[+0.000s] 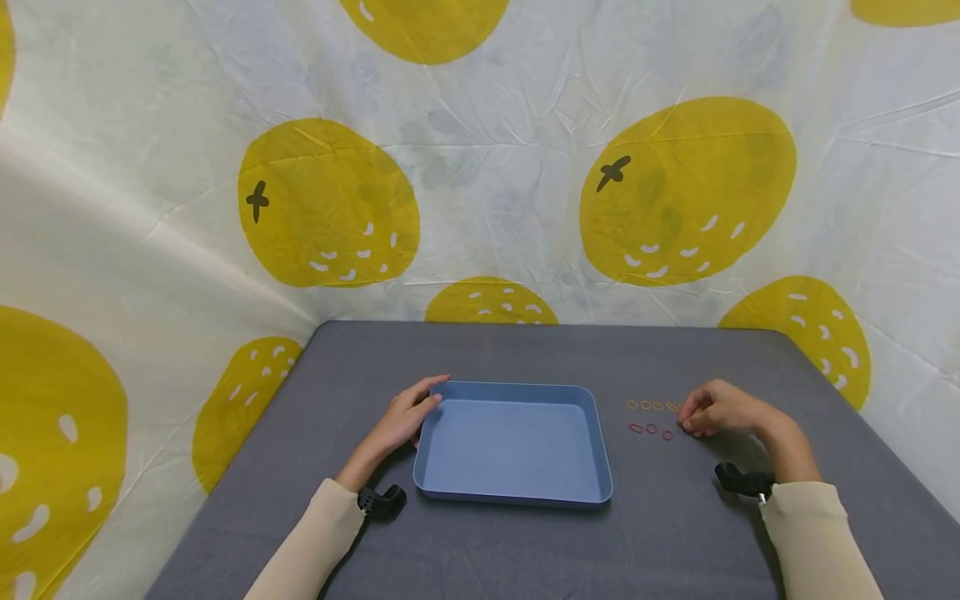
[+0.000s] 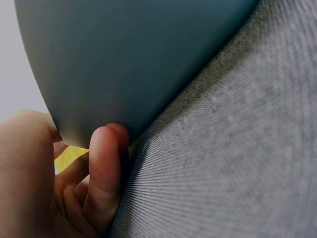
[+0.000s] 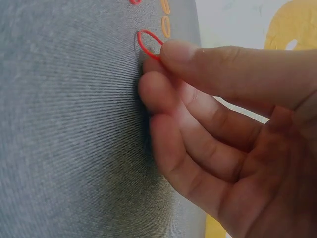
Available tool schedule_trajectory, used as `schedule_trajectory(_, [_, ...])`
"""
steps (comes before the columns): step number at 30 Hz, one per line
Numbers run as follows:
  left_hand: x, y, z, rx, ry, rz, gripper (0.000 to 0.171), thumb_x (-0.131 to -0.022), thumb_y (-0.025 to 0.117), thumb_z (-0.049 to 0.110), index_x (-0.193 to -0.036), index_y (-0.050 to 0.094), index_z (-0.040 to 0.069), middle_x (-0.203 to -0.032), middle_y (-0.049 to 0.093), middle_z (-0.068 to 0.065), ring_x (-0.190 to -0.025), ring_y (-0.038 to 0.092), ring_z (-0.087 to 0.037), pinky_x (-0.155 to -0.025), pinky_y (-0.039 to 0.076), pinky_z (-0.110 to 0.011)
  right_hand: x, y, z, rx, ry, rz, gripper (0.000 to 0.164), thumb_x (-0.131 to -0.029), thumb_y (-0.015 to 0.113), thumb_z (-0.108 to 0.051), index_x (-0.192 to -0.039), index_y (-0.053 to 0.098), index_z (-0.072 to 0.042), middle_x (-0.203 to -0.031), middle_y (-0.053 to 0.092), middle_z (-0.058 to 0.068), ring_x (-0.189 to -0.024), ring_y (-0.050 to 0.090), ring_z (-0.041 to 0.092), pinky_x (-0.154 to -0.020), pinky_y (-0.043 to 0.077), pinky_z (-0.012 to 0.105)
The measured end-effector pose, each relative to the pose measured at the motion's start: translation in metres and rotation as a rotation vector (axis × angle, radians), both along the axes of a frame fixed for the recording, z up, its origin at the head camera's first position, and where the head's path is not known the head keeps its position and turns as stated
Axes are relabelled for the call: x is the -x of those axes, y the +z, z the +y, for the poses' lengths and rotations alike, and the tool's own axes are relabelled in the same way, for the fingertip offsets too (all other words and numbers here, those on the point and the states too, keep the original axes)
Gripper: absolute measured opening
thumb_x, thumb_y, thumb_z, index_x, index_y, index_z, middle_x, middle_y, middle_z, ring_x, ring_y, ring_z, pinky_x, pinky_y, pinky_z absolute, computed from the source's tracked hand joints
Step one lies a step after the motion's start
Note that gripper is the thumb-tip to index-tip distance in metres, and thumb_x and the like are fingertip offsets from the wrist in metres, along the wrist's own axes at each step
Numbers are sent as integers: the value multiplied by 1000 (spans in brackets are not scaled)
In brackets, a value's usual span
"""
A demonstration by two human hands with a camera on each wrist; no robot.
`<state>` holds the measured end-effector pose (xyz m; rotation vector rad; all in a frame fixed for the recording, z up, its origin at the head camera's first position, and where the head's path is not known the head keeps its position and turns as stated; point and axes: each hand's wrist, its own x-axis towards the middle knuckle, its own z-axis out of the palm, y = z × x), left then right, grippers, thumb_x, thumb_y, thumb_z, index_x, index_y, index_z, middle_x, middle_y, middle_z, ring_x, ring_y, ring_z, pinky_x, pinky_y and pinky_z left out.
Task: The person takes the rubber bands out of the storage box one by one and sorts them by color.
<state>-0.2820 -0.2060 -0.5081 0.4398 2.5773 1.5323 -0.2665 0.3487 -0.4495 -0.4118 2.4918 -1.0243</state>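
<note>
My left hand [image 1: 403, 415] holds the left side of a shallow blue tray [image 1: 513, 446], near its far corner. The thumb lies at the rim, and in the left wrist view curled fingers [image 2: 105, 163] touch the outer wall of the tray. To the right of the tray, my right hand [image 1: 723, 408] pinches a red rubber band [image 3: 142, 45] between thumb and fingertips, low over the table. Beside that hand lie a row of yellow-orange rubber bands [image 1: 645, 405] and, nearer me, three red rubber bands [image 1: 651, 429].
A grey cloth-covered table [image 1: 510, 550] carries everything. Behind it and on the left hangs a white curtain [image 1: 495, 208] with big yellow fruit prints. Each wrist wears a black camera band [image 1: 382, 502].
</note>
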Motion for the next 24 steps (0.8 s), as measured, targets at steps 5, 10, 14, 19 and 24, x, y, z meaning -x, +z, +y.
schedule_trajectory(5, [0,0,0,-4,-1,-2,42,-109,53,33,-151,52,35,-96,62,-14,-41,51,-20,-42,53,-39,-1,0,1,-1,-1,5,13,-92,68,-1,-98,71,10,-86,70,9,-73,62,10,-65,56,27])
schedule_trajectory(10, [1,0,0,5,1,4,42,-109,52,33,-151,53,36,-96,62,-14,-42,52,-20,-42,53,-38,0,-3,4,-7,-1,13,12,-93,69,-2,-98,71,9,-86,70,9,-72,61,9,-64,55,26])
schedule_trajectory(14, [0,0,0,9,2,3,42,-109,52,33,-151,53,36,-101,64,-14,-42,52,-20,-42,53,-38,0,-3,5,-15,-8,15,12,-93,70,-2,-98,72,9,-86,70,8,-72,60,8,-63,54,25])
schedule_trajectory(19, [1,-1,-1,0,-3,4,43,-109,53,34,-151,52,35,-104,66,-15,-42,53,-20,-42,53,-38,-2,-2,4,-17,-18,14,14,-91,72,-3,-98,71,9,-85,70,8,-71,59,9,-63,53,25])
schedule_trajectory(24, [0,-2,-1,-4,-8,7,43,-109,53,33,-151,52,35,-102,65,-16,-41,53,-21,-42,53,-39,-3,-3,4,-26,-23,34,13,-89,72,-2,-97,72,9,-85,70,8,-69,58,8,-62,53,25])
